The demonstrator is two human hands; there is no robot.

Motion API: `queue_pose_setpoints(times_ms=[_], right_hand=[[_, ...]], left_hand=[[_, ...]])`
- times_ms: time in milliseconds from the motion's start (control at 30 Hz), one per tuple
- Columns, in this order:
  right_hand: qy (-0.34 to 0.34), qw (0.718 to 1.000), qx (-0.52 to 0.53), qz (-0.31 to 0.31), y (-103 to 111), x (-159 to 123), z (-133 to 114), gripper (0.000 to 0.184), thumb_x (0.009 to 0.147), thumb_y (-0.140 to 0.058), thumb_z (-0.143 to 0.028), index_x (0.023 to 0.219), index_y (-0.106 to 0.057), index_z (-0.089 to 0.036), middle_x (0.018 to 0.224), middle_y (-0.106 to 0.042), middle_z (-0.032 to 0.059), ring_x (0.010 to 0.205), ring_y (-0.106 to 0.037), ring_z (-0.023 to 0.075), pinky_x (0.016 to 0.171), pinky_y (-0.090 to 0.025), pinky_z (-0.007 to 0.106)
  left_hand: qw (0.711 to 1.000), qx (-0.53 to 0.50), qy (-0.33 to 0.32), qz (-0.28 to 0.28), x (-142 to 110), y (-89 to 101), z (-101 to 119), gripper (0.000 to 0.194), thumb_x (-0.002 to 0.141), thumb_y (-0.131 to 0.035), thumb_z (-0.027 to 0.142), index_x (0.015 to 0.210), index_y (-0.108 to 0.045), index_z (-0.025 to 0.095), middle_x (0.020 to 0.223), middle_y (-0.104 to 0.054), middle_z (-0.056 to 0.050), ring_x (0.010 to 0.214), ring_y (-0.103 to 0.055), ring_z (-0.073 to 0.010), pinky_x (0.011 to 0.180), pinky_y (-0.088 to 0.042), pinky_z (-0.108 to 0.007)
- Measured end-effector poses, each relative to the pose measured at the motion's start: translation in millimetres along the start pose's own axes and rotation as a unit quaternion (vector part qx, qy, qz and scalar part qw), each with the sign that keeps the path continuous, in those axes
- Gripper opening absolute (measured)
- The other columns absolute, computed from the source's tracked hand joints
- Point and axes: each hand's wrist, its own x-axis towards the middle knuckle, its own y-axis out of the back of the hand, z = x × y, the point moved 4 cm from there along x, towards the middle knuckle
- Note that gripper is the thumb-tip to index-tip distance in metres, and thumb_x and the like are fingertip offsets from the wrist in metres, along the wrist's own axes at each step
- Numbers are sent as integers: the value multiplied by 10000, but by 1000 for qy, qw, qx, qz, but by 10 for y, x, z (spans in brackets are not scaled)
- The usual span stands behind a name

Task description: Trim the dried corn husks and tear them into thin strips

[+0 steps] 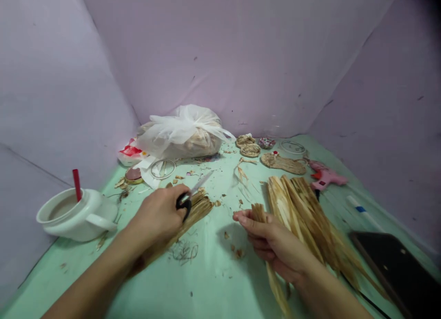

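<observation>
My left hand [159, 216] is closed round the black handles of a pair of scissors [193, 192], whose blades point up and to the right. It rests over a small bundle of dried straw strips [198, 207] on the green surface. My right hand [275, 245] is closed on a strip of dried straw [259, 213], which stands up between its fingers and runs down under the palm. Just right of that hand lies a large pile of straw strips [306, 208].
A white bowl with a red stick [77, 211] stands at the left. A tied plastic bag [182, 133] sits at the back, with woven straw coils [250, 146] and a pink glue gun [324, 177] to its right. A dark tablet [396, 264] lies at the right edge.
</observation>
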Motion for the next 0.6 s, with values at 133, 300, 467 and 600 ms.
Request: queue_pose_setpoints(times_ms=[133, 300, 467, 600], right_hand=[[-21, 1000, -10, -15, -32, 45, 45, 316, 610, -709, -399, 727, -503, -189, 446, -196, -124, 388, -91, 30, 358, -25, 198], [-11, 1000, -15, -5, -73, 52, 73, 322, 599, -714, -405, 687, -488, -192, 443, -228, -118, 379, -124, 27, 354, -47, 196], [-9, 1000, -6, -7, -118, 42, 104, 298, 607, -710, -390, 705, -549, -159, 436, -253, -115, 366, -143, 17, 357, -52, 198], [8, 1000, 8, 4, -146, 53, 108, 357, 604, -708, -373, 838, -610, -121, 497, -381, -73, 394, -263, 24, 367, -83, 185]], left_hand=[[985, 160, -56, 23, -46, -293, 101, 369, 672, -484, 155, 1016, -587, 235, 832, -640, -64, 779, -559, -247, 647, -323, -298], [990, 120, -64, 31, -39, -337, 126, 365, 659, -487, 136, 992, -606, 228, 784, -644, -58, 755, -570, -245, 662, -362, -308], [979, -197, 35, 26, -1, -78, 88, 319, 593, -600, 179, 910, -568, 194, 618, -554, 28, 509, -476, -110, 468, -321, -204], [916, -378, 117, -63, 0, -143, 64, 436, 530, -664, 170, 942, -521, 182, 585, -495, 69, 419, -374, -40, 396, -241, -158]])
